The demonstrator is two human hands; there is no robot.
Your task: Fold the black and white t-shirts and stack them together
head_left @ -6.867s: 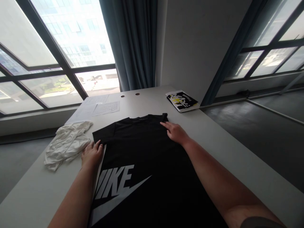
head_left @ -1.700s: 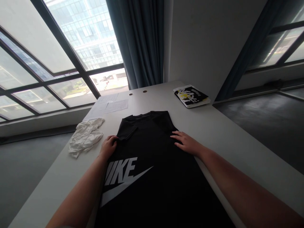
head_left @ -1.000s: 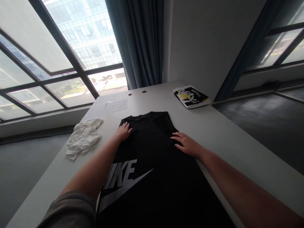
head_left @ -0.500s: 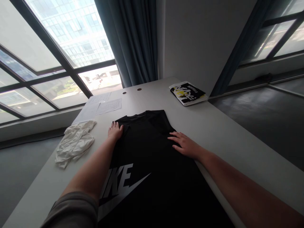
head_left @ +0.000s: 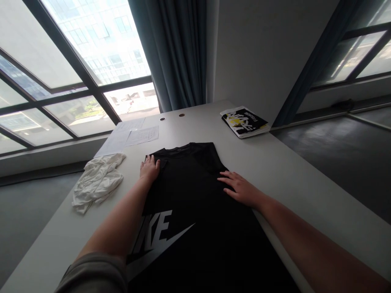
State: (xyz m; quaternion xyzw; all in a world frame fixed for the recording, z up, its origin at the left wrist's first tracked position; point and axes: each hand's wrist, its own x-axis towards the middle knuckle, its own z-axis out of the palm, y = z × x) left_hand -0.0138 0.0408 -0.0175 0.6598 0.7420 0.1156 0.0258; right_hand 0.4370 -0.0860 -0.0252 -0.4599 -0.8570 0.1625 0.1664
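Observation:
A black T-shirt [head_left: 195, 191] with a grey logo and lettering lies spread on the white table [head_left: 305, 183], its collar towards the far end. My left hand [head_left: 150, 167] rests open on the shirt's left shoulder and sleeve area, fingers pointing away from me. On the opposite side, my right hand [head_left: 238, 188] lies open with fingers apart over the shirt's right edge, below the sleeve. My left forearm hides part of the lettering. The shirt's near end runs out of view at the bottom.
Left of the shirt is a crumpled white cloth [head_left: 99, 181]. Paper sheets [head_left: 142, 135] lie beyond it. A folded white, black and yellow printed garment [head_left: 244, 122] sits at the far right of the table. Behind are a blue curtain [head_left: 180, 53] and windows.
The view has shifted very slightly, so everything sits a little further right. Both hands stay at the same places on the shirt.

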